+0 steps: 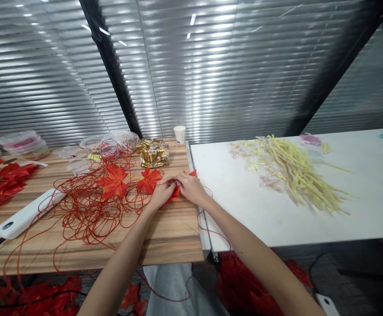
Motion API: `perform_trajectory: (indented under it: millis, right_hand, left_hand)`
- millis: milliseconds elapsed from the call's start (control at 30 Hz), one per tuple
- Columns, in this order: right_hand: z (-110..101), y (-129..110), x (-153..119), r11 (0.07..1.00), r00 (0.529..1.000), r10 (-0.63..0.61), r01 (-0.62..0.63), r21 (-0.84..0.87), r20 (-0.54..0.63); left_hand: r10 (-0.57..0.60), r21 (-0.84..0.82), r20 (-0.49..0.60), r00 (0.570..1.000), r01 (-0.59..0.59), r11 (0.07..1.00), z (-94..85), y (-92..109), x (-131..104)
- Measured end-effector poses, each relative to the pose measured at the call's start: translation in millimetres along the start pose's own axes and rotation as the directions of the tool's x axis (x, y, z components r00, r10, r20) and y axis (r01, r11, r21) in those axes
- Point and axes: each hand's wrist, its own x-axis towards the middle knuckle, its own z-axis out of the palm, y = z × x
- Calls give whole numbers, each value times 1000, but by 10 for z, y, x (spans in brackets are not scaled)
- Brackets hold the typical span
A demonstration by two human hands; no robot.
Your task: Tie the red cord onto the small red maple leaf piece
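Observation:
My left hand [161, 193] and my right hand [190, 188] meet near the right edge of the wooden table, fingertips pinched together. Between them they grip a red artificial maple leaf [175, 193], mostly covered by the fingers. Another red-orange tip [193, 173] shows just behind my right hand. Left of my hands lie an orange-red maple leaf [149, 180] and a larger maple leaf [113, 181]. Thin red cord [89, 217] spreads around them in a loose tangle, with strands trailing past the table's front edge. Whether cord is in my fingers is hidden.
Behind stand a gold foil packet [152, 153], a white paper cup [180, 134] and clear plastic containers [23, 145]. A long white device [30, 214] and red leaves [3, 184] lie left. Yellow strips [297, 171] cover part of the white table [244, 224]. More leaves lie below.

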Motion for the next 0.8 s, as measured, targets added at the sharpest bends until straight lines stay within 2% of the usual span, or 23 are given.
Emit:
perform_trajectory:
  millis: [800]
  right_hand:
    - [-9,-13,-2,999,1000,-14,14,-51,9]
  left_hand:
    - [-4,14,-8,1000,4,1000,4,-3,0]
